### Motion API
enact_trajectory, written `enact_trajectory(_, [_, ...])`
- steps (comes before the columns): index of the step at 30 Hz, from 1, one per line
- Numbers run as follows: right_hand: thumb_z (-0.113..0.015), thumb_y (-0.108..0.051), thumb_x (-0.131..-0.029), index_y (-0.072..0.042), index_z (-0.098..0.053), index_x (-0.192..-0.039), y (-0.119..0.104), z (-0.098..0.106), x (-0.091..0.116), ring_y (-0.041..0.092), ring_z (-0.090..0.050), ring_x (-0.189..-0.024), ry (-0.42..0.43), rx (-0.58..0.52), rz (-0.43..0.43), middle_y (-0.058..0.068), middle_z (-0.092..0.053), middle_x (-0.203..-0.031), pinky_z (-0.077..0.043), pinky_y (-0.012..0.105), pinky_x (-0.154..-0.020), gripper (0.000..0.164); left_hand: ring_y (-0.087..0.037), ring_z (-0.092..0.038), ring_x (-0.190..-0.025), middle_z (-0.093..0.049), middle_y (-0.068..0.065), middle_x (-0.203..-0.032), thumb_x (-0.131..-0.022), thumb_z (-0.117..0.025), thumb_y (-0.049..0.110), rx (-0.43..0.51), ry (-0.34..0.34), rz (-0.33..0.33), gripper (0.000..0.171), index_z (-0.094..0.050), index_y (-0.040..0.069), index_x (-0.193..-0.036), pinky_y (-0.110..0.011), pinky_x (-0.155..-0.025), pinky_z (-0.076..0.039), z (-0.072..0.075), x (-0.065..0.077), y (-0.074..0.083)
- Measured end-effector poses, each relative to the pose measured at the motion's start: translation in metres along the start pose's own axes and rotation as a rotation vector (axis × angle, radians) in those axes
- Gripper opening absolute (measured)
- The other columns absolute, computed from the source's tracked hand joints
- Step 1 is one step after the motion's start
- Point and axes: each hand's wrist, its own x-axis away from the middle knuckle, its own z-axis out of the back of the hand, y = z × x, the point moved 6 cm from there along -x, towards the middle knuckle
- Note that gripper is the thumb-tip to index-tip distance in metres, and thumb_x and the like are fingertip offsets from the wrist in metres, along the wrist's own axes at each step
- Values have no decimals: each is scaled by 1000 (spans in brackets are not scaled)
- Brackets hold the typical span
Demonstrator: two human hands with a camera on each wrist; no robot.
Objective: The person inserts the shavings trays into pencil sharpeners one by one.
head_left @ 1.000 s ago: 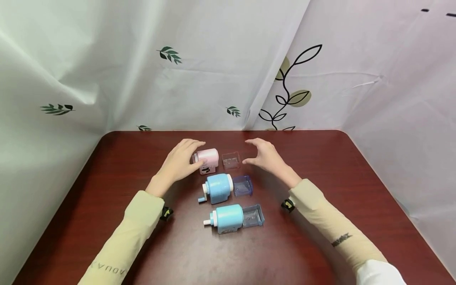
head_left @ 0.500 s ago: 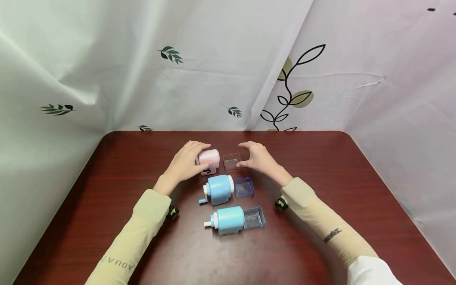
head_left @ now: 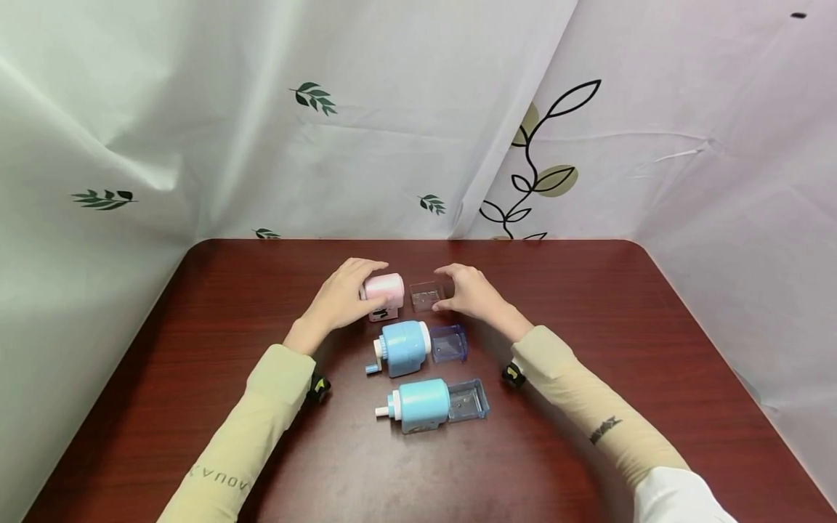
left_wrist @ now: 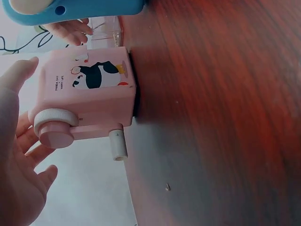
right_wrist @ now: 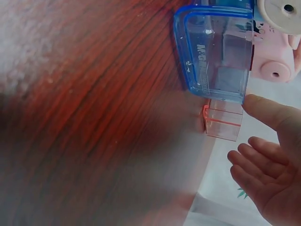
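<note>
A pink pencil sharpener (head_left: 384, 292) with a panda picture stands at the back of the table. My left hand (head_left: 336, 296) is cupped around its crank end. In the left wrist view its thumb (left_wrist: 21, 74) is stretched beside the sharpener's upper edge, and some fingertips are hidden behind the body; no firm grip shows. To the sharpener's right lies a clear, red-edged drawer (head_left: 426, 296). My right hand (head_left: 476, 294) is close to that drawer, thumb and fingers spread, holding nothing. In the right wrist view the fingers (right_wrist: 256, 160) are apart from the drawer.
Nearer me stand a blue pencil sharpener (head_left: 402, 347) with its blue clear drawer (head_left: 449, 343) beside it, and a light-blue pencil sharpener (head_left: 421, 403) with a grey clear drawer (head_left: 467, 401) at its right. White patterned cloth (head_left: 366, 167) hangs behind the brown table (head_left: 229, 319).
Both hands have come inward: the left moved slightly right around the pink pencil sharpener, the right moved left to the clear drawer. In the last half second they have hardly moved.
</note>
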Motion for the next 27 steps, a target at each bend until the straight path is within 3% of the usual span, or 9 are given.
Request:
enact_trajectory(8, [-81,-32,-65,-2,-56,-119,0,-5,-2,22,-54,-103,-6,-6,15,13,-59,-117,-45,41,-86,66,-18,-41,-112,-50,-4,-126,-78,-65,48,65,-17,55,61,-49,18,-129,-44,-85,-42,-4,1,-1])
enact_trajectory(14, [-81,-32,-65,-2,-57,-117,3,-8,-3,21,-56,-97,3,-27,19,12,-61,-113,-47,39,-81,65,-18,-43,-103,-52,-5,-122,-76,-66,50,101,-18,56,64,-49,18,-129,-41,-77,-44,-7,0,-2])
enact_trajectory(27, [-81,-30,-65,-2,-57,-118,5,-11,-8,21,-55,-101,-39,-54,7,11,-61,-114,-46,40,-86,65,-17,-43,-99,-52,-3,-119,-77,-65,51,96,-55,82,64,-47,19,-129,-40,-75,-44,-14,0,-4])
